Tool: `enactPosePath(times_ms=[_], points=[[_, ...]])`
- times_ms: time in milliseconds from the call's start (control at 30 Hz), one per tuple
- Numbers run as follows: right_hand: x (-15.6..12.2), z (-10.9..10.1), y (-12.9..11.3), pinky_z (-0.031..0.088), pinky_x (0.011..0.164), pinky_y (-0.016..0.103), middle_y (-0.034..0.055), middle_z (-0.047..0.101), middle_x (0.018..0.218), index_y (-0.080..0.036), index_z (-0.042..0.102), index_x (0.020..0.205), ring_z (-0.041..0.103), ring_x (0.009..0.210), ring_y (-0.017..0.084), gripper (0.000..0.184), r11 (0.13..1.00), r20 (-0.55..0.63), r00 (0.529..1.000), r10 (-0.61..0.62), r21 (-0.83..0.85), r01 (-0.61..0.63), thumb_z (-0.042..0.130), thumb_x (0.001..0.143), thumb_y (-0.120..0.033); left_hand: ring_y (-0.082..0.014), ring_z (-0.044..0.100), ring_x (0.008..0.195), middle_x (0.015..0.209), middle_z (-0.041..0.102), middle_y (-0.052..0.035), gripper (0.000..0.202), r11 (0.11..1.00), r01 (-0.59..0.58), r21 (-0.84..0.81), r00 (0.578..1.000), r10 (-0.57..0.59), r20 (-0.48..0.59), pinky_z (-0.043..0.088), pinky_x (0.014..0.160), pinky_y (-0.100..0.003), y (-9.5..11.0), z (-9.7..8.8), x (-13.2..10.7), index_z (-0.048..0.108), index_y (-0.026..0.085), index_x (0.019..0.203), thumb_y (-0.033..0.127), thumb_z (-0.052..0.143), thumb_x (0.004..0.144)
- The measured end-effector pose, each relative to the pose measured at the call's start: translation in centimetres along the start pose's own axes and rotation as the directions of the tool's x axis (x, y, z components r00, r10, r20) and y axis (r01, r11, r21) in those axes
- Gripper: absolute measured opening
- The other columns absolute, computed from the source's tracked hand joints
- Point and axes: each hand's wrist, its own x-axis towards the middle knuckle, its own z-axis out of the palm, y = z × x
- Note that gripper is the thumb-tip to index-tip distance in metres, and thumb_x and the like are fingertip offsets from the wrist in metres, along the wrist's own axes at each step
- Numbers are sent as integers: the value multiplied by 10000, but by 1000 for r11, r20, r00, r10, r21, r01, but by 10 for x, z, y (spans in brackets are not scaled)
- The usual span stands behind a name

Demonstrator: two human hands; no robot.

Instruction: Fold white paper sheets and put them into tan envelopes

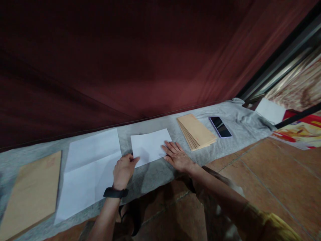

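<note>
paper, in the form of a small white rectangular sheet (pixel 149 145), lay flat on a long grey cloth-covered surface (pixel 243 125), directly beneath both hands. the left hand (pixel 124 170) was positioned at the near left corner of the sheet; its thumb rested on the upper face and its fingers were curled beside the edge. whether thumb and fingers were clamped on the paper could not be determined, as the underside was hidden. the right hand (pixel 177 156) was placed palm down over the near right portion of the sheet, with its fingers extended and slightly apart. a black wristband (pixel 115 193) encircled the left wrist.

to the left of the small sheet lay a large white paper sheet (pixel 92 157) with a crease across its middle. beyond it, at the far left, lay a large tan rectangular paper stack (pixel 32 190). to the right of the right hand lay a fanned stack of narrow tan paper envelopes (pixel 197 132), well apart from the large stack. a dark-screened phone in a purple case (pixel 220 127) lay just beside the envelopes. a dark red fabric curtain (pixel 150 67) hung along the far edge.
</note>
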Motion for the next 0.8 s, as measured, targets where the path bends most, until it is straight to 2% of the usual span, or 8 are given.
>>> enactPosePath(times_ms=[200, 300, 400, 467, 533, 667, 800], points=[[-1, -1, 9, 192, 1216, 517, 78, 266, 1625, -231, 349, 1543, 239, 1498, 282, 536, 998, -13, 998, 59, 7, -59, 372, 1043, -423, -203, 649, 723, 628, 640, 1, 285, 998, -11, -64, 1000, 11, -5, 348, 598, -278, -1, -1, -2, 575, 245, 709, 467, 540, 885], [-2, 0, 13, 193, 1213, 517, 78, 277, 1622, -235, 363, 1537, 251, 1494, 278, 525, 998, -35, 997, 68, 19, -67, 393, 1038, -394, -183, 618, 596, 539, 583, 28, 264, 963, 27, -268, 999, -20, 31, 343, 559, -275, -2, 0, 0, 545, 241, 655, 434, 600, 826], [-3, 1, 17, 184, 1209, 538, 82, 295, 1616, -239, 367, 1534, 247, 1496, 274, 518, 996, -51, 995, 88, 35, -86, 393, 1035, -376, -166, 600, 518, 491, 543, 48, 255, 852, 99, -515, 990, -31, 140, 384, 523, -262, -4, 2, 2, 524, 229, 644, 422, 644, 759], [-3, 0, 19, 186, 1203, 553, 98, 303, 1614, -225, 363, 1536, 240, 1497, 283, 527, 993, -57, 992, 109, 52, -106, 383, 1036, -390, -170, 622, 525, 501, 553, 49, 269, 803, 125, -583, 983, -18, 185, 433, 520, -260, -5, 2, 1, 534, 220, 671, 447, 670, 719], [-2, -1, 21, 193, 1199, 558, 124, 308, 1610, -194, 351, 1540, 242, 1494, 294, 545, 988, -79, 988, 136, 83, -129, 362, 1039, -409, -172, 651, 557, 572, 606, 37, 323, 741, 143, -657, 977, 0, 212, 474, 532, -264, -5, 0, -2, 572, 201, 728, 474, 728, 653], [4, -8, 18, 241, 1197, 513, 186, 334, 1581, -104, 309, 1539, 274, 1473, 291, 589, 966, -187, 964, 188, 214, -147, 335, 1037, -409, -183, 697, 662, 797, 721, -27, 506, 510, 214, -833, 961, 44, 274, 533, 591, -276, -4, -5, -12, 646, 167, 861, 466, 857, 511], [7, -16, 13, 328, 1161, 484, 193, 411, 1495, -114, 301, 1525, 363, 1407, 287, 590, 917, -291, 915, 279, 365, -164, 377, 1017, -404, -208, 722, 762, 921, 755, -72, 563, 352, 254, -901, 951, 78, 299, 564, 652, -288, -3, -5, -22, 665, 163, 978, 396, 891, 518]])
